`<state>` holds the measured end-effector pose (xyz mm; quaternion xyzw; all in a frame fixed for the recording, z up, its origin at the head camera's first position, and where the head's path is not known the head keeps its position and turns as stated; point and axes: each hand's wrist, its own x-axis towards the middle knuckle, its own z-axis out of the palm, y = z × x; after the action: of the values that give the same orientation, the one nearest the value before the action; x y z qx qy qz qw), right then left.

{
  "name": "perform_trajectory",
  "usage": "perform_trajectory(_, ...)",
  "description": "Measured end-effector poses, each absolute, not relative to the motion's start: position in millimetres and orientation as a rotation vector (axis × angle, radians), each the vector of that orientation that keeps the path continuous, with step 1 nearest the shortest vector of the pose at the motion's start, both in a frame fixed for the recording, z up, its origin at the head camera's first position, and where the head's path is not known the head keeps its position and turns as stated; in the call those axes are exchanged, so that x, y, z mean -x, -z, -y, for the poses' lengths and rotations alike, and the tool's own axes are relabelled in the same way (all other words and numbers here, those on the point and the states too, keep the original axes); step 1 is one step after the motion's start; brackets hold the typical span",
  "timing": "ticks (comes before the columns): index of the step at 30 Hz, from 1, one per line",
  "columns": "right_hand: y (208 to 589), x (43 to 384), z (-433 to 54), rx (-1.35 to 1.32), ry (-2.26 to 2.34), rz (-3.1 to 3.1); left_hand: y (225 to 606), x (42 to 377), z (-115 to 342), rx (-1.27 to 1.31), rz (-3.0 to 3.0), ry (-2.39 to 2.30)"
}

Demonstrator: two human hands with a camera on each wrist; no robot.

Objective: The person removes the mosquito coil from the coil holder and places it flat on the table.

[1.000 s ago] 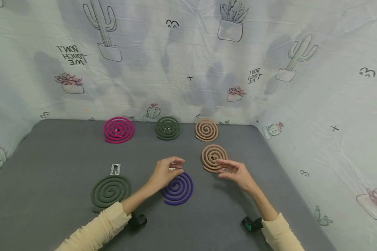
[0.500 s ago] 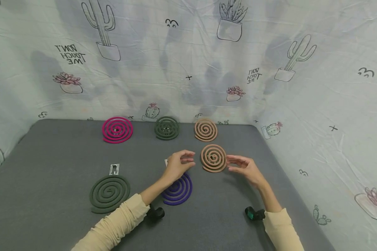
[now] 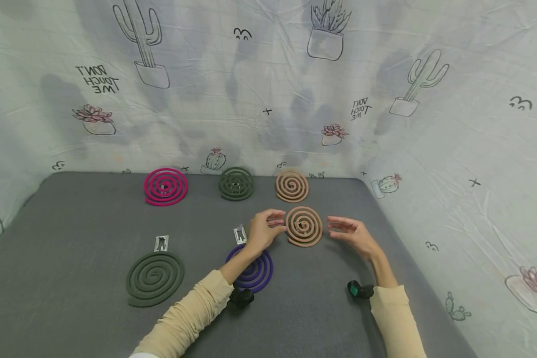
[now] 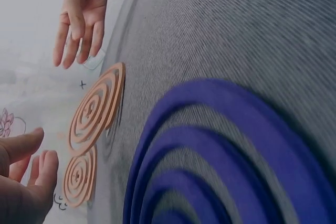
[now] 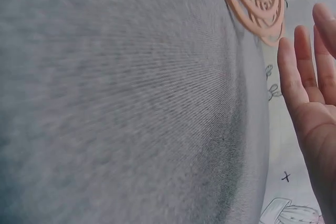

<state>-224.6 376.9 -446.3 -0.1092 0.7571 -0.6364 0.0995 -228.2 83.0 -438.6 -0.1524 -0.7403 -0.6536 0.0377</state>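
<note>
In the head view a tan mosquito coil lies right of centre, with something small and metallic showing at its middle. My left hand hovers by its left edge, fingers loosely bent and nothing held; whether the fingertips touch the rim I cannot tell. On the other side, my right hand is held apart from the coil, fingers extended and holding nothing. Under my left forearm lies a purple mosquito coil, partly covered. The left wrist view shows this purple coil up close and the tan coil beyond.
Along the back edge lie a magenta coil, a dark green coil and another tan coil. A larger green coil is at front left. Metal stands sit behind the front coils. Printed fabric hangs behind the grey table.
My left hand has moved right, from over the purple coil to the tan coil's left side. My right hand has withdrawn rightward from over the tan coil. The coils stay put.
</note>
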Motion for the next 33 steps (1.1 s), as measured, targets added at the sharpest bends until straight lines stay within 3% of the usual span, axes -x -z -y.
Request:
perform_trajectory(15, 462.5, 249.4, -381.8, 0.279, 1.803, -2.190, 450.5, 233.2, -101.7, 0.251, 2.399, 1.966)
perform_trajectory(24, 471.2, 255.3, -383.3, 0.506, 1.908, -2.041, 450.6, 235.3, -109.5, 0.273, 2.334, 2.076)
perform_trajectory(33, 465.7, 256.2, -374.1, 0.300, 1.875, -2.125, 450.8, 237.6, -112.1, 0.292, 2.409, 1.932)
